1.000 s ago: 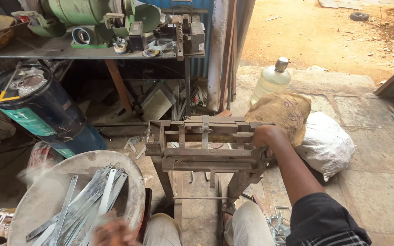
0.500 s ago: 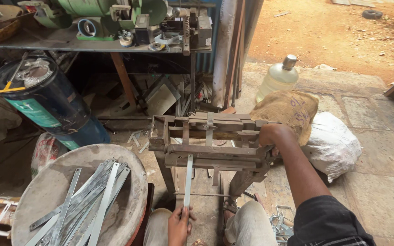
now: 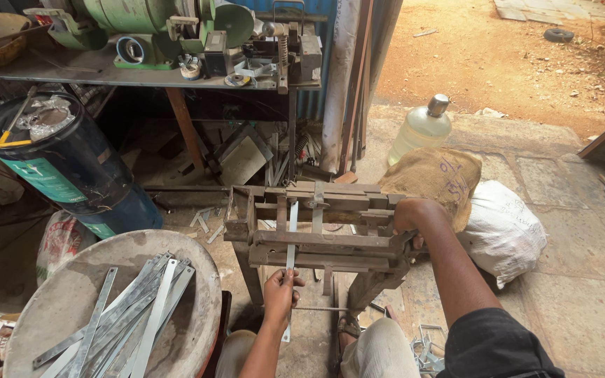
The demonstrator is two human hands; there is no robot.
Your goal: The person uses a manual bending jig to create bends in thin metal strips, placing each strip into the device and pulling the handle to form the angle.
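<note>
Left hand clamps a metal strip in the rusty press; right hand clamps its side beside sacks.

Metal strip now deeper into press

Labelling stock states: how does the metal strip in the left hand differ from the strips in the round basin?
The held strip runs straight away from the person, fed into the rusty bending frame; the basin strips lie loose, fanned and overlapping. The held strip is single, pinched in the left hand; the basin strips form an untouched pile. Both are flat, narrow, grey metal.
</note>
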